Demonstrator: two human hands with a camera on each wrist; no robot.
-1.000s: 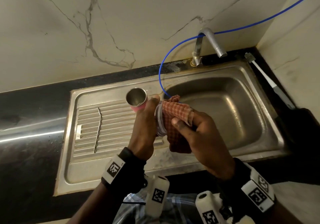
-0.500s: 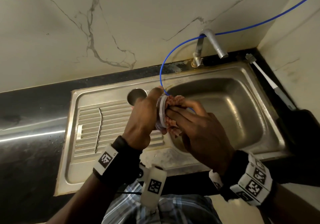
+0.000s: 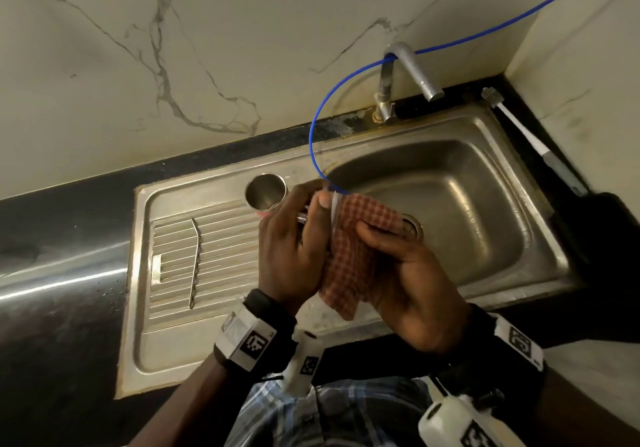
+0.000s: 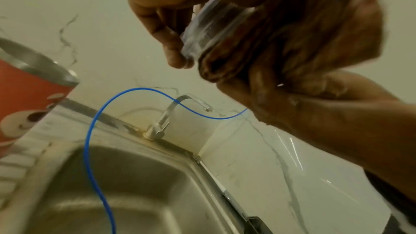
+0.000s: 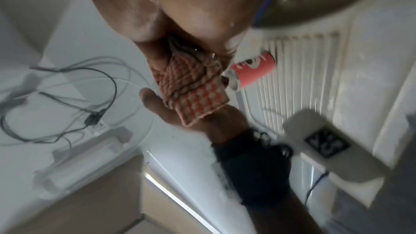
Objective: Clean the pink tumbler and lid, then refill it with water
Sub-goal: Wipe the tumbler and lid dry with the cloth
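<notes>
The pink tumbler (image 3: 266, 192) stands open-mouthed on the draining board beside the basin, also seen as the pink tumbler (image 4: 24, 95) and the pink tumbler (image 5: 253, 72). My left hand (image 3: 294, 242) grips the clear plastic lid (image 4: 209, 29) on edge over the basin's left rim. My right hand (image 3: 412, 273) holds a red checked cloth (image 3: 349, 256) pressed against the lid's inner side. The cloth (image 5: 193, 90) hangs folded below the fingers. Most of the lid is hidden in the head view.
A steel sink (image 3: 485, 183) with a tap (image 3: 412, 69) sits at the right. A blue tube (image 3: 322, 124) loops down to the basin edge. A metal straw (image 3: 194, 259) lies on the ribbed draining board. A brush (image 3: 530, 138) lies along the right wall.
Both hands have turned about the lid; the cloth, bunched against it half a second ago, now hangs spread out below my right fingers. The tumbler has not moved.
</notes>
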